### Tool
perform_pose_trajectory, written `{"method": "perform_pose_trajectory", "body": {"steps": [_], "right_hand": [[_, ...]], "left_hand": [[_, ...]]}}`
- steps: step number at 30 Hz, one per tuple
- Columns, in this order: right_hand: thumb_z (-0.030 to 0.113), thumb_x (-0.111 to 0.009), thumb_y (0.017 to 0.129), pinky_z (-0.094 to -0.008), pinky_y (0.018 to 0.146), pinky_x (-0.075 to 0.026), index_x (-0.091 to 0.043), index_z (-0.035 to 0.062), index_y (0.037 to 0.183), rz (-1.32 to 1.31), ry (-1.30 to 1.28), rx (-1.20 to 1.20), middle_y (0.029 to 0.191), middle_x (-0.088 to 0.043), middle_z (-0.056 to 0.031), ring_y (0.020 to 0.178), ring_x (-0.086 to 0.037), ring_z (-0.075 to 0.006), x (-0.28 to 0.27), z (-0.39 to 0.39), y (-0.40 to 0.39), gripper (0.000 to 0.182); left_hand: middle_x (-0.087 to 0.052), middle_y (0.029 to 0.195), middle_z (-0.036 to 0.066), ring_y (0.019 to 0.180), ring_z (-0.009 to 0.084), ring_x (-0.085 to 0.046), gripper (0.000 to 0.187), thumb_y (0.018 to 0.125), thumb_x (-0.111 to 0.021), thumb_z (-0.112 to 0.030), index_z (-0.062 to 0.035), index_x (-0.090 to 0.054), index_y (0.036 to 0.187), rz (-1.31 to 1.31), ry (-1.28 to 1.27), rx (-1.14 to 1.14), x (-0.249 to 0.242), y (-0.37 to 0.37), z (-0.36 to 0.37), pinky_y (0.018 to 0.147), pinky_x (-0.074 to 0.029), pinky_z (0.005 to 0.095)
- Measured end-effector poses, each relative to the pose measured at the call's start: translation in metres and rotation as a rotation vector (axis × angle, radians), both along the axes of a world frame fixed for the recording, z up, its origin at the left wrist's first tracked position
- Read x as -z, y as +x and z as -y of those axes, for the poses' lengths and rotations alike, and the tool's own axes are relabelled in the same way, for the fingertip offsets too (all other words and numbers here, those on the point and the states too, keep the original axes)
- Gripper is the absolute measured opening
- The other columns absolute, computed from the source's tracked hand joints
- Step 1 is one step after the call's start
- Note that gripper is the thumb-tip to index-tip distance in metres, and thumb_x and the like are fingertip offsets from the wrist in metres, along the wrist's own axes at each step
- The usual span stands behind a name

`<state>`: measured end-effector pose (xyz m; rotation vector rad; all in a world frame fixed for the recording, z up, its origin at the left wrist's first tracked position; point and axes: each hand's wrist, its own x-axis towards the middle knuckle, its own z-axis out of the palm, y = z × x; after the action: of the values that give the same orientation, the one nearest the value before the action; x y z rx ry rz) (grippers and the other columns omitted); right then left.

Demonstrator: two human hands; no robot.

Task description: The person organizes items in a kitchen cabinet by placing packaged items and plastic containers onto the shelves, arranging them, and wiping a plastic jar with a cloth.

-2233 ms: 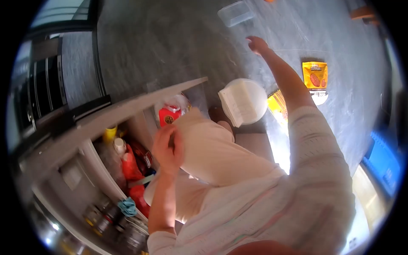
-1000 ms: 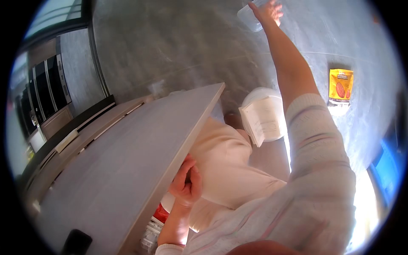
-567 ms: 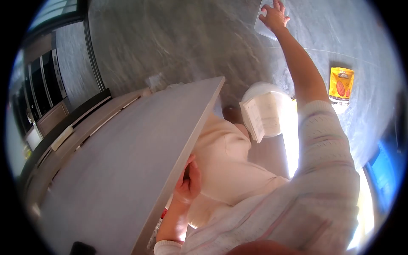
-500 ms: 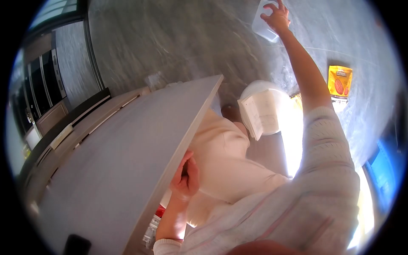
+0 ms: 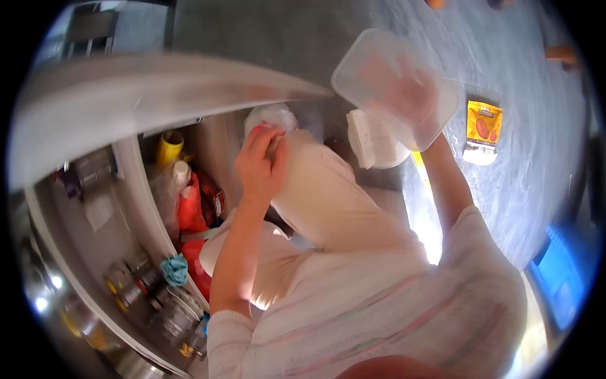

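My right hand (image 5: 404, 88) is up in front of me with a translucent rectangular plastic container (image 5: 360, 63). Its spread fingers show blurrily through the plastic. At the left, my left hand (image 5: 262, 164) is raised above my knee, fingers bent and apart from the thumb, with nothing visible in it. Just beyond its fingertips sits a crumpled clear plastic bag (image 5: 268, 115). A pale cabinet door (image 5: 189, 82), smeared by motion, stands open beyond that hand.
Inside the open cabinet are red packages (image 5: 189, 211), a yellow cylinder (image 5: 169, 148), a teal cloth (image 5: 175, 270) and several glass jars (image 5: 173, 319). A yellow snack pouch (image 5: 485, 129) lies on the grey marbled floor (image 5: 517, 76). A white bucket (image 5: 388, 151) and a blue object (image 5: 562, 271) are nearby.
The grey panel has swung away to the upper left, exposing the cabinet's inside. My right hand has brought the container up from the floor towards me. My left hand has moved forward, off the panel's edge.
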<state>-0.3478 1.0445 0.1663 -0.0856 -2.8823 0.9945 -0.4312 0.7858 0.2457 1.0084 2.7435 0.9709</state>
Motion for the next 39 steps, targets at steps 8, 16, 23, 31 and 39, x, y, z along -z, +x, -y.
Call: {"method": "perform_pose_trajectory", "body": {"steps": [8,16,23,31,39], "right_hand": [[0.028,-0.044,0.085,-0.0462,0.092,-0.035,-0.029,0.0021,0.128,0.192,-2.338,-0.413,0.134,-0.026,-0.0164,0.123,-0.027,-0.029,-0.067,0.107,0.035,0.052],[0.036,-0.036,0.087,-0.0491,0.087,-0.039,-0.035,0.0048,0.123,0.39,-1.739,-0.634,0.124,-0.04,-0.0164,0.111,-0.043,-0.0293,-0.117,0.187,-0.013,0.047],[0.045,-0.044,0.084,-0.0306,0.051,-0.048,-0.05,0.0058,0.103,0.537,-1.384,-0.442,0.083,-0.055,-0.006,0.07,-0.055,-0.015,-0.15,0.292,-0.076,0.043],[0.016,-0.06,0.076,-0.024,0.038,-0.043,-0.05,0.0014,0.097,0.431,-1.29,-0.347,0.059,-0.051,-0.0023,0.042,-0.049,-0.0101,-0.142,0.461,-0.149,0.027],[0.013,-0.058,0.074,-0.0238,0.04,-0.044,-0.048,0.0022,0.086,0.522,-1.582,-0.213,0.058,-0.052,-0.0045,0.043,-0.051,-0.0127,-0.102,0.521,-0.164,0.019]], "left_hand": [[-0.056,0.064,0.01,0.059,0.0227,-0.053,0.02,0.07,-0.065,-0.022,-0.0025,-0.06,0.068,0.211,0.212,-0.193,-0.026,0.051,0.047,0.055,-0.042,0.0299],[-0.046,0.058,-0.004,0.058,0.0041,-0.041,0.024,0.079,-0.062,-0.021,-0.0029,-0.056,0.064,0.445,0.732,-0.392,-0.072,0.07,0.153,0.052,-0.036,0.0214],[-0.051,0.06,-0.004,0.057,0.0049,-0.041,0.021,0.078,-0.061,-0.019,0.0004,-0.062,0.068,0.245,0.761,-0.802,-0.101,0.056,0.3,0.052,-0.036,0.0208],[-0.056,0.061,0.0,0.057,0.0065,-0.05,0.023,0.077,-0.061,-0.023,-0.0022,-0.062,0.068,0.215,0.572,-0.975,-0.117,0.011,0.437,0.052,-0.042,0.0207],[-0.058,0.072,0.003,0.064,0.0125,-0.055,0.037,0.077,-0.058,-0.042,-0.0046,-0.06,0.075,0.358,0.31,-1.007,-0.154,-0.054,0.492,0.054,-0.046,0.024]]}}
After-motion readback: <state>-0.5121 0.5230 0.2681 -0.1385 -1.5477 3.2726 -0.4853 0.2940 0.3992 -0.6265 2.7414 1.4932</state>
